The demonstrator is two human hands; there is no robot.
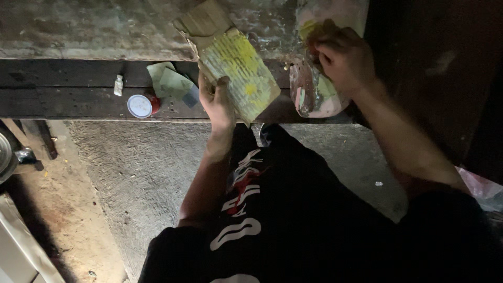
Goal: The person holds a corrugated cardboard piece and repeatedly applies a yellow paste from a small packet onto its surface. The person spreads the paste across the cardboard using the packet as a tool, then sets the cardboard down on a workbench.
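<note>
My left hand (217, 102) grips the near edge of a piece of corrugated cardboard (236, 63) smeared with yellow paint, holding it tilted over a dark wooden ledge (68, 89). My right hand (343, 57) is closed over something small and dark at the top of a paint-stained container (312, 91); what it pinches is hidden by the fingers. The two hands are about a hand's width apart.
On the ledge to the left lie a small white bottle (119, 85), a round white lid on a red jar (141, 106) and folded greenish papers (170, 81). Below is a rough concrete floor (136, 173). My black shorts with white and red print (251, 209) fill the lower middle.
</note>
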